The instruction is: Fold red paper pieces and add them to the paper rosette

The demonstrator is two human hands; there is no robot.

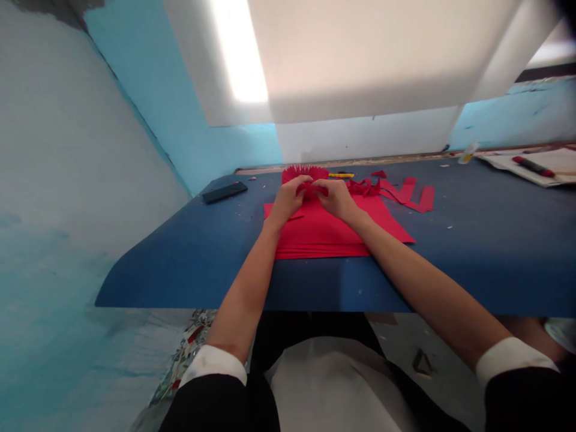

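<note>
My left hand (pixel 288 201) and my right hand (pixel 336 197) meet above a stack of red paper sheets (pixel 328 231). The fingertips of both are closed on a small piece of red paper (pixel 310 191), whose exact shape is hard to make out against the red behind it. Just beyond the fingers stands a red paper piece with a spiky, fringed edge (pixel 303 173). Crumpled or folded red paper bits (pixel 365 188) lie right of my right hand. A thin red sliver (pixel 296 218) rests under my left wrist.
Red paper strips (pixel 420 198) and a yellow cutter (pixel 341 174) lie on the blue table (pixel 472 258). A dark phone (pixel 225 192) is at left. Toward the right are a small clear bottle (pixel 468 153), white papers (pixel 508 167) and a red-and-black marker (pixel 533 167). A wall borders the table's back.
</note>
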